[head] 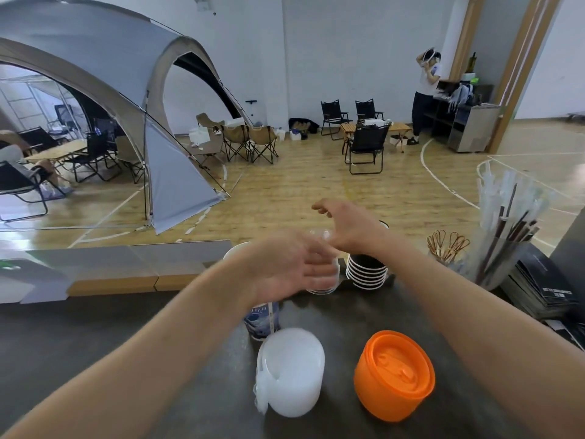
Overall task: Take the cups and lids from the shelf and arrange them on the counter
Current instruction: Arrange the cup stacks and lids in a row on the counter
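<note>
On the dark counter [332, 312] stand a stack of white translucent lids [291, 372] and a stack of orange lids [394, 373], both near me. Behind them is a stack of blue printed paper cups [261, 321], partly hidden by my left forearm. Further back is a stack of black cups with white rims [367, 270]. My left hand [285, 267] wraps around a stack of clear plastic cups [323, 285] standing on the counter. My right hand [345, 226] hovers just above that stack's top, fingers apart and curled, with nothing held.
A glass jar of straws [500, 248], a holder of wooden picks [446, 245] and a pile of black booklets [538, 289] sit at the counter's right. Folded cardboard [110, 267] lies beyond the counter's left edge. A tent, folding chairs and a standing person fill the hall behind.
</note>
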